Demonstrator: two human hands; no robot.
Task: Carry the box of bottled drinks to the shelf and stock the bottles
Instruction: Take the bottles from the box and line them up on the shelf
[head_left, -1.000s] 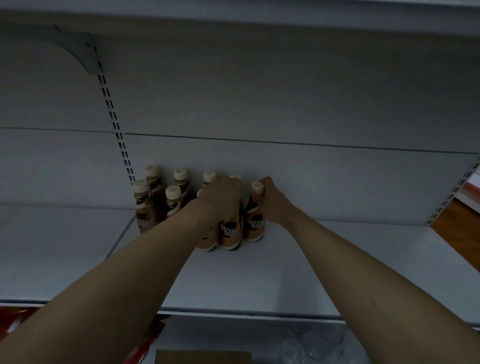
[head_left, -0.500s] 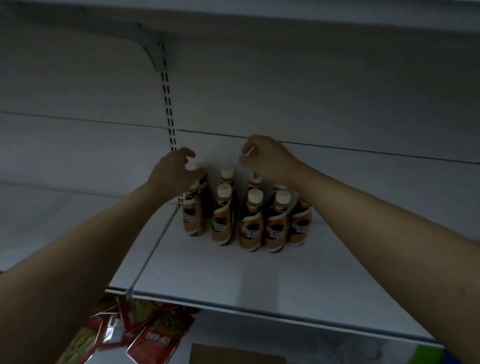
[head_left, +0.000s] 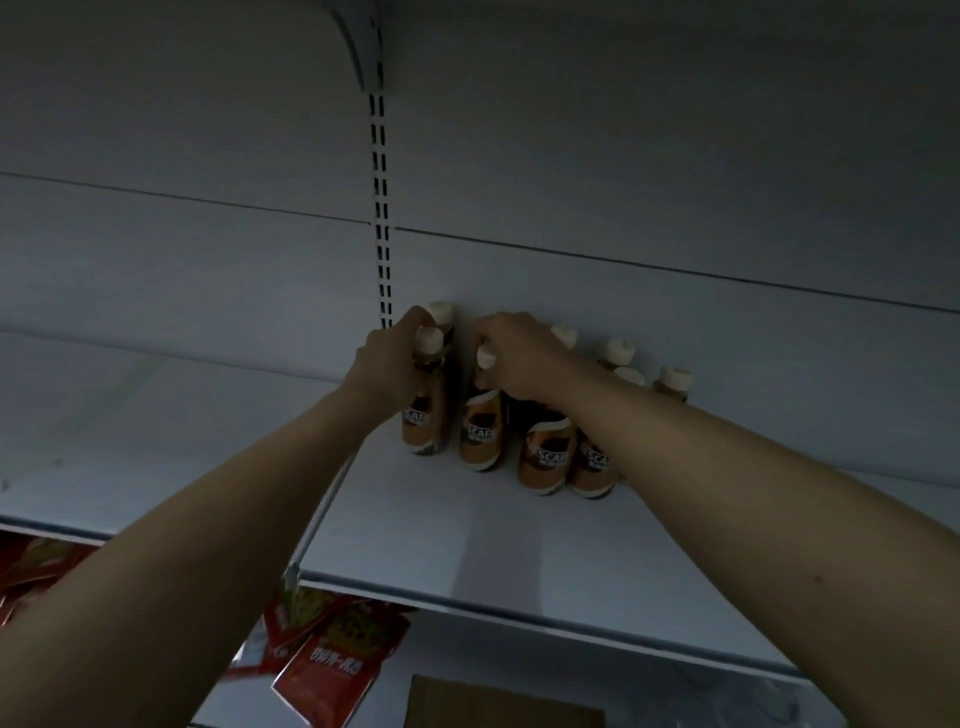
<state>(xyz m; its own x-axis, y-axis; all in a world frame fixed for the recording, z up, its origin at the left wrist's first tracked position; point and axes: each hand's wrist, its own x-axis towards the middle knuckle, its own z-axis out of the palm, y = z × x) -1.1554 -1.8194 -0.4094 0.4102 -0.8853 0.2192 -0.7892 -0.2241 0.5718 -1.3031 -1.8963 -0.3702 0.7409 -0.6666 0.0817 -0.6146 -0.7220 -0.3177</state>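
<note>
Bottles (head_left: 545, 452) of brown coffee drink with cream caps stand grouped at the back of the white shelf (head_left: 467, 540), just right of the slotted upright (head_left: 382, 218). Left hand (head_left: 387, 364) has its grip curled round the neck of the leftmost front bottle (head_left: 423, 421), which stands on the shelf. Right hand (head_left: 519, 358) has its grip closed on the neck of the next bottle (head_left: 480, 431), fingers bent over the cap. Red snack packets (head_left: 322, 660) hang below the shelf edge, beside a cardboard box (head_left: 498, 701).
</note>
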